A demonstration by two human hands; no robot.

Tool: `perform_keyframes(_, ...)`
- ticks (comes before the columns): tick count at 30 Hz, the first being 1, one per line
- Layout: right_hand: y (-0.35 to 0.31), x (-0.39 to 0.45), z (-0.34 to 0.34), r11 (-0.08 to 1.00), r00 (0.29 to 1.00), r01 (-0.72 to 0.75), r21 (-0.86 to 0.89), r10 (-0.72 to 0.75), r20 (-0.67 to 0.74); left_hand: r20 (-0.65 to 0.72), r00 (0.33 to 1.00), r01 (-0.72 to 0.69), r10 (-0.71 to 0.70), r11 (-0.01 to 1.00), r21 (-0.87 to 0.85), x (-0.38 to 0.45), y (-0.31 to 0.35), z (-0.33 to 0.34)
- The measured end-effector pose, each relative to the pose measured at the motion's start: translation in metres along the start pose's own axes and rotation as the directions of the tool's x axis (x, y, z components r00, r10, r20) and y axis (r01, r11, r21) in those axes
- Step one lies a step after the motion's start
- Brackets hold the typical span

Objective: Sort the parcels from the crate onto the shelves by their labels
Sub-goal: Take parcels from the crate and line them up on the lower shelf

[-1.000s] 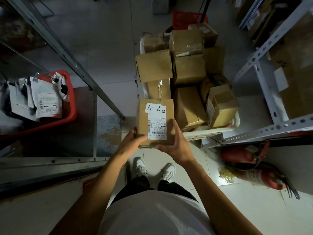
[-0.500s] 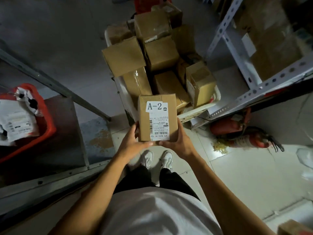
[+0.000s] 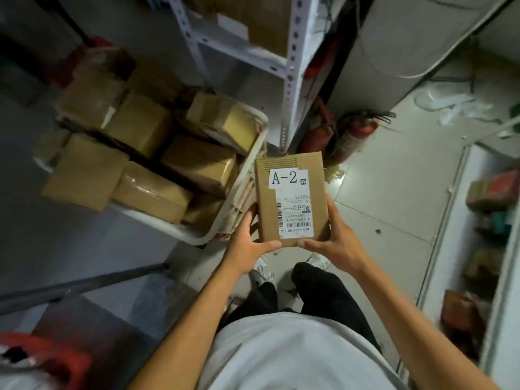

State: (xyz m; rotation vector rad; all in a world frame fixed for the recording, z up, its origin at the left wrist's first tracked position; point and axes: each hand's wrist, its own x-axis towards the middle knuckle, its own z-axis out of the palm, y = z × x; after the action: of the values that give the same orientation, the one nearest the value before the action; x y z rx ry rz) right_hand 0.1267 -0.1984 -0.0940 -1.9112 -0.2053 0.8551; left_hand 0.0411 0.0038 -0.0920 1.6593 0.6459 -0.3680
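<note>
One parcel (image 3: pixel 291 199), a flat cardboard box labelled A-2, is out of the crate (image 3: pixel 247 175) and held in front of me, above the floor. My left hand (image 3: pixel 247 243) and right hand (image 3: pixel 336 239) each grip a lower corner, fingers curled round the sides and thumbs lying along the near edge. It is not yet on any shelf. The crate, at my left, holds many more boxes (image 3: pixel 146 164), so I judge the task to be at an early stage. Compared with half a second ago, the view is swung to the right: the crate sits further left, the white shelf post (image 3: pixel 292 66) stands ahead, and the parcel is clear of the crate
</note>
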Motion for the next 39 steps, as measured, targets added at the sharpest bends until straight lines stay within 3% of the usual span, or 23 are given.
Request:
perform_keyframes(3,0.011,-0.037,-0.042,1.0,0.97,-0.006,0.031,0.013,-0.243,0.178,0.98,-0.102,0.085,0.991,0.088,0.018,0.043,0.041)
perform_keyframes(6,0.019,-0.081,-0.086,0.988,0.867,-0.023,0.15,0.094,-0.49,0.386,0.909,-0.234,0.159,0.96,0.155,0.03,0.099,0.097)
perform_keyframes(10,0.035,-0.144,-0.142,0.952,0.627,0.062,0.298,0.196,-0.754,0.651,0.714,-0.419,0.259,0.903,0.1,0.031,0.171,0.192)
perform_keyframes(15,0.061,-0.231,-0.199,0.908,0.297,0.181,0.377,0.315,-0.901,0.863,0.423,-0.599,0.276,0.8,0.038,0.011,0.228,0.322)
perform_keyframes(21,0.086,-0.32,-0.237,0.922,-0.005,0.166,0.351,0.357,-0.934,0.964,0.084,-0.618,0.254,0.772,-0.149,-0.044,0.252,0.451)
perform_keyframes(26,0.11,-0.374,-0.243,0.904,-0.205,0.146,0.403,0.426,-0.881,0.982,-0.03,-0.643,0.185,0.749,-0.16,-0.082,0.241,0.53)
perform_keyframes(29,0.132,-0.404,-0.245,0.884,-0.302,0.139,0.446,0.467,-0.831,0.985,-0.112,-0.711,0.134,0.681,-0.174,-0.101,0.232,0.58)
perform_keyframes(34,0.168,-0.445,-0.248,0.822,-0.423,0.135,0.554,0.553,-0.718,0.957,-0.291,-0.797,-0.012,0.556,-0.236,-0.142,0.217,0.657)
perform_keyframes(39,0.202,-0.484,-0.24,0.762,-0.5,0.153,0.63,0.609,-0.615,0.925,-0.355,-0.806,-0.134,0.546,-0.231,-0.185,0.187,0.713)
